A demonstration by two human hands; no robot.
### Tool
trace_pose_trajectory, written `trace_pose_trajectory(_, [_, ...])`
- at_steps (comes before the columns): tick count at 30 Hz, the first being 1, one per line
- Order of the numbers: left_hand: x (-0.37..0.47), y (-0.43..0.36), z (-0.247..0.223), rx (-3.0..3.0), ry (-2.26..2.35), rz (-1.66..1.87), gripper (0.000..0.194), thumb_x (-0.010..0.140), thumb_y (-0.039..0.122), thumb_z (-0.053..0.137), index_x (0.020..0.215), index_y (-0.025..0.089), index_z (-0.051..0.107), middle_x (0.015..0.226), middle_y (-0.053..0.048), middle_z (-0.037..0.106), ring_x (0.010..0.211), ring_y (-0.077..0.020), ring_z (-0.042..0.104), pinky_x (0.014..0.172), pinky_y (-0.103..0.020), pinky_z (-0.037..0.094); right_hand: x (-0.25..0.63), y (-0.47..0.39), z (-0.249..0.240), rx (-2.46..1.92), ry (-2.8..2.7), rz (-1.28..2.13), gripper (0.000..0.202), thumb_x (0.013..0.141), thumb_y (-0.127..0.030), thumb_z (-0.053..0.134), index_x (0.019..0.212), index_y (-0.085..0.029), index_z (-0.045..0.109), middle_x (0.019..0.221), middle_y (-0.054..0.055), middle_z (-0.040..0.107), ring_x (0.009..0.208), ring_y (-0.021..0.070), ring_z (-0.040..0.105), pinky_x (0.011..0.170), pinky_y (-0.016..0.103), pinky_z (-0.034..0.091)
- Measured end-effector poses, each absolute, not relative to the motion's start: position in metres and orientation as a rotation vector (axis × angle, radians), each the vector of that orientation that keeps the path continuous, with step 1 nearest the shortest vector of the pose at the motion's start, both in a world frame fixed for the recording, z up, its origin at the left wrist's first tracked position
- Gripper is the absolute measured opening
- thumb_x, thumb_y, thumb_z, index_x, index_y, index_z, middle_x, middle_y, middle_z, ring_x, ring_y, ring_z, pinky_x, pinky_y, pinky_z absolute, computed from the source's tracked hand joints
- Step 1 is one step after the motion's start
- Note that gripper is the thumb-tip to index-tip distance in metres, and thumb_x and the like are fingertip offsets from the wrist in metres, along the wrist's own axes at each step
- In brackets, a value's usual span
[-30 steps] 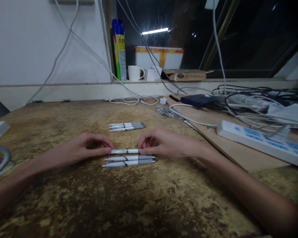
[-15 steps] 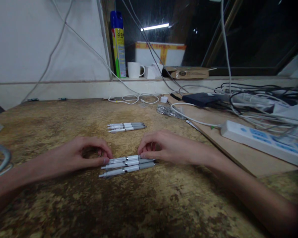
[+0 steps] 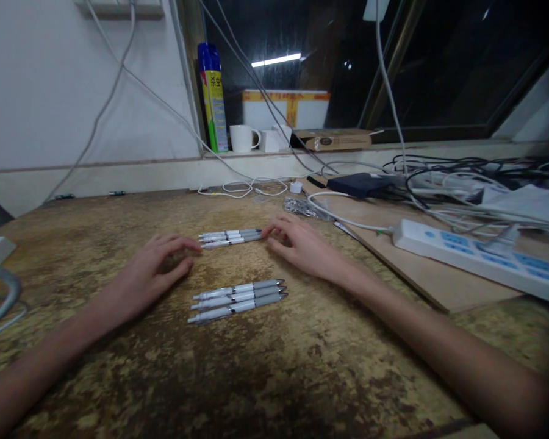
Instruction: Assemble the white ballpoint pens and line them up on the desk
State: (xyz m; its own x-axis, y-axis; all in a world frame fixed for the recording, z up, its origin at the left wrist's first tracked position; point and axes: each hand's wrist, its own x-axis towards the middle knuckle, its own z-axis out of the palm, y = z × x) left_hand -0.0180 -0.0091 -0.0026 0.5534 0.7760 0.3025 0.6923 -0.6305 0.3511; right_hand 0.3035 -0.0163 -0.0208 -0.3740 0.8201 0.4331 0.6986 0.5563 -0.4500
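Three white and grey pens lie side by side on the worn wooden table, nearer to me. Farther back is another small group of similar pens. My left hand is at the left ends of the far group, thumb and fingers apart, holding nothing. At that group's right ends is my right hand, its fingertips close to or touching the pens, with thumb and fingers apart.
A white power strip and a thin board lie on the right, with tangled cables behind. A plastic bag sits beyond the pens. A spray can and a white mug stand on the sill.
Both hands have let go of the near pens and moved forward to the ends of the far group, their fingers opening. The view has also shifted slightly.
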Motion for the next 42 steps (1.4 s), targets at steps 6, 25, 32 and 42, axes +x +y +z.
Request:
trace_pose_trajectory(6, [-0.018, -0.01, -0.007, 2.533, 1.339, 0.653, 0.037, 0.097, 0.049, 0.055, 0.121, 0.024, 0.068, 0.128, -0.008, 0.069, 0.119, -0.0306, 0.061, 0.108, -0.049, 0.044, 0.304, -0.01, -0.032, -1.196, -2.155, 0.267, 0.023, 0.092, -0.013, 0.057, 0.112, -0.017, 0.065, 0.114, 0.011, 0.068, 0.106, 0.0243, 0.061, 0.095, 0.04, 0.046])
trace_pose_trajectory(25, [0.001, -0.011, -0.001, 2.917, 1.208, 0.627, 0.036, 0.1, 0.045, 0.054, 0.127, 0.022, 0.062, 0.131, -0.01, 0.061, 0.122, -0.0297, 0.054, 0.107, -0.047, 0.042, 0.294, -0.008, -0.027, -1.118, -2.132, 0.219, 0.009, 0.096, -0.025, 0.068, 0.101, -0.017, 0.07, 0.1, 0.008, 0.068, 0.099, 0.0216, 0.059, 0.089, 0.035, 0.045])
trace_pose_trajectory(32, [0.029, -0.013, 0.009, 2.993, 1.175, 0.537, 0.032, 0.109, 0.039, 0.037, 0.124, 0.021, 0.06, 0.116, -0.008, 0.07, 0.107, -0.025, 0.063, 0.096, -0.038, 0.045, 0.287, -0.021, -0.023, -1.049, -2.124, 0.221, 0.012, 0.101, -0.027, 0.06, 0.108, -0.019, 0.065, 0.108, 0.008, 0.067, 0.103, 0.0215, 0.06, 0.09, 0.034, 0.045])
trace_pose_trajectory(42, [0.027, -0.035, 0.007, 3.144, 1.212, 0.566, 0.037, 0.109, 0.037, 0.033, 0.115, 0.019, 0.065, 0.106, -0.01, 0.07, 0.096, -0.0269, 0.064, 0.085, -0.04, 0.05, 0.273, -0.042, -0.018, -1.089, -2.428, -0.073, 0.023, 0.108, -0.028, 0.044, 0.105, -0.016, 0.063, 0.104, 0.011, 0.071, 0.096, 0.0232, 0.061, 0.087, 0.035, 0.043])
